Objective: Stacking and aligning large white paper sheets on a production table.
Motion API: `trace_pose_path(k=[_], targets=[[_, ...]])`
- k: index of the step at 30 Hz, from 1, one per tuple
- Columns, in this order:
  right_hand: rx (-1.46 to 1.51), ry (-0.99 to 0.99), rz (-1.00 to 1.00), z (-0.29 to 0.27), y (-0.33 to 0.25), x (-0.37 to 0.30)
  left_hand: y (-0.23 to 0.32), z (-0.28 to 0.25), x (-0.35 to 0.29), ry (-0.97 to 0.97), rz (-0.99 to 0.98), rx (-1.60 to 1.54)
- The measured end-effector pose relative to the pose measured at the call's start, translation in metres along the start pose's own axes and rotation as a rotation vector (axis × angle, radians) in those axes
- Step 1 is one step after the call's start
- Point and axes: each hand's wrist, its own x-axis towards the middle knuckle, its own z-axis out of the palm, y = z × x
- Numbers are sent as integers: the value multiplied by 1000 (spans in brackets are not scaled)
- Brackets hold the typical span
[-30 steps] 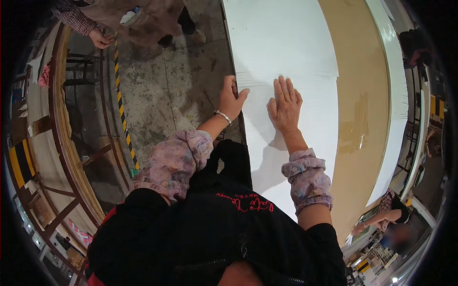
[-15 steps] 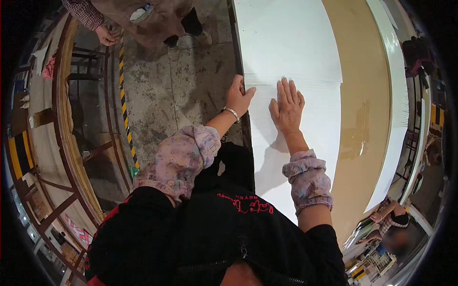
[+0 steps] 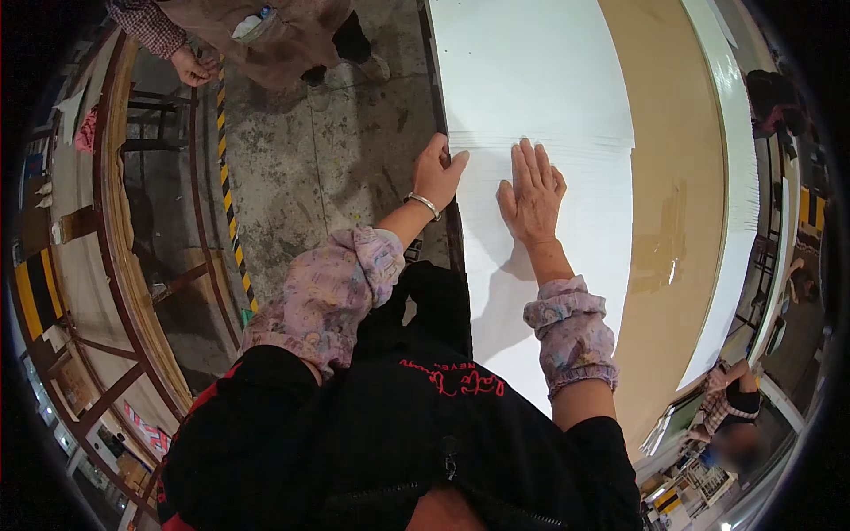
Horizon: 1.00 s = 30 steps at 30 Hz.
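Note:
White sheets (image 3: 540,80) lie in overlapping layers on a long table, their staggered edges running across in front of my fingertips. My right hand (image 3: 533,203) is pressed flat on the sheets, its fingers straight and pointing away from me. At the left edge of the stack is my left hand (image 3: 434,177), with a bracelet on the wrist. Its thumb lies over the sheets while the fingers curl at the edge, their tips partly hidden.
Brown board (image 3: 664,159) covered with shiny tape lies right of the sheets. On the left, a person (image 3: 266,35) stands on the concrete floor beside a yellow-and-black floor stripe (image 3: 228,195). A dark metal-framed rack (image 3: 115,203) runs further left. Another person (image 3: 730,398) is at the lower right.
The whole view has shifted slightly up and left. My hands keep nearly the same places on the sheets.

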Motion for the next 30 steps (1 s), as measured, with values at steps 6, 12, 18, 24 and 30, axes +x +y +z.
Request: trace_pose_path(k=[6,12,18,24,30], targets=[[-15,4,-9,-1,-5,5,-5,6,2,85,12,-67],[-19,-57,47,-2,-3,5,-5,15,4,144,-22,-109],[-35,-23,41,2,-7,10,-18,16,8,152,15,-148],[-65,-71,68,-2,-4,13,-3,16,5,117,12,-100],[-62,-61,74,2,3,17,7,21,4,175,33,-164]])
